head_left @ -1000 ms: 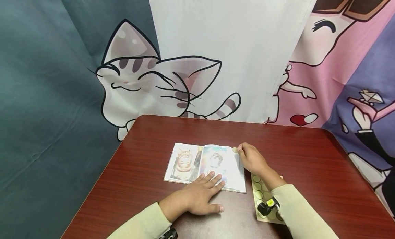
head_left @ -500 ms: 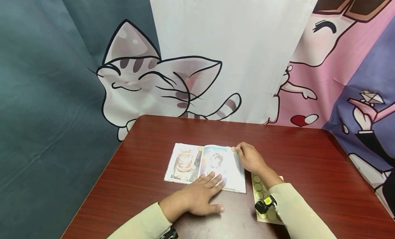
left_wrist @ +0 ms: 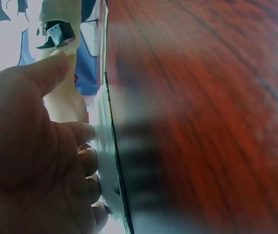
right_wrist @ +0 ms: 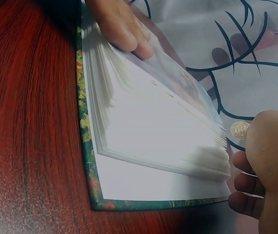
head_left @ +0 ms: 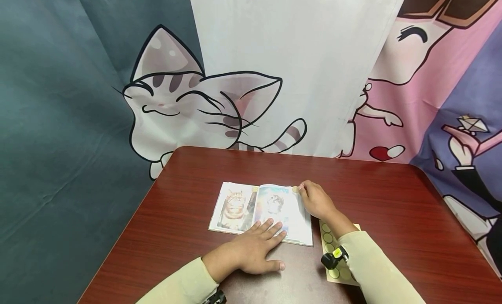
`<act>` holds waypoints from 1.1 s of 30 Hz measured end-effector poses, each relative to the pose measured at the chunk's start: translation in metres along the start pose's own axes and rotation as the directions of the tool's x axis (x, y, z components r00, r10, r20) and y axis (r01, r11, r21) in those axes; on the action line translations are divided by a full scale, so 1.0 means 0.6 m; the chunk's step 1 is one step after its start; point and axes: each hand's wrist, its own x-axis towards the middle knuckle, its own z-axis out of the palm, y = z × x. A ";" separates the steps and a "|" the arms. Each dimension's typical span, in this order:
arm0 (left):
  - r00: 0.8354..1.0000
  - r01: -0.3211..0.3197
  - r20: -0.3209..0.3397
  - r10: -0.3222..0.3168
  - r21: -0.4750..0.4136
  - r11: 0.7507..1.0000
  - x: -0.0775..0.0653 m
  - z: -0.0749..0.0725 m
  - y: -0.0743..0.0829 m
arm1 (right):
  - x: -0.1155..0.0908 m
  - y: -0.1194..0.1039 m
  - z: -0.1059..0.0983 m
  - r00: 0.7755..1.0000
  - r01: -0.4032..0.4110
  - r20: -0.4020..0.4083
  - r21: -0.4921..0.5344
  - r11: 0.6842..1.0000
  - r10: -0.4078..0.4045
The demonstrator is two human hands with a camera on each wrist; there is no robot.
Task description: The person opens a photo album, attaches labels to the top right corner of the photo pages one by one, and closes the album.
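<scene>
An open picture book (head_left: 302, 230) with cat pictures lies on the table. My left hand (head_left: 256, 251) is spread flat over its lower edge, fingertips on the pages; in the left wrist view the hand's fingers (left_wrist: 91, 163) meet the page edges. At the upper right corner of the right page, my right hand (head_left: 317, 201) pinches a round gold sticker (head_left: 295, 189). In the right wrist view the sticker (right_wrist: 239, 129) shows beside the thumb side of the right hand (right_wrist: 273, 161), the other fingers curled. Whether it touches the page I cannot tell.
A pale yellow sheet of round stickers (head_left: 328, 247) lies right of the book, partly under the right forearm. Another gold sticker (head_left: 255, 189) sits at the left page's top corner. The reddish wooden table (head_left: 168, 234) stands against a cartoon cat backdrop (head_left: 313, 55).
My right hand has moved slightly left, and the gold sticker with it, further over the page corner. The left hand and the book stay in place.
</scene>
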 end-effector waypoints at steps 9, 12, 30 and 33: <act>1.000 0.007 0.004 -0.007 0.002 1.000 0.001 0.000 -0.003 | 0.005 -0.006 0.001 1.000 -0.007 0.021 -0.011 1.000 0.007; 1.000 0.007 0.006 -0.007 -0.004 1.000 0.001 0.000 -0.003 | 0.006 -0.009 0.002 1.000 -0.009 0.026 -0.007 1.000 0.009; 1.000 0.011 0.005 -0.011 0.006 1.000 0.000 0.001 0.000 | 0.014 -0.016 0.012 0.999 -0.020 0.043 -0.013 1.000 0.020; 1.000 0.014 0.006 -0.014 0.002 1.000 0.000 0.002 0.001 | 0.016 -0.017 0.013 0.999 -0.023 0.043 -0.011 1.000 0.024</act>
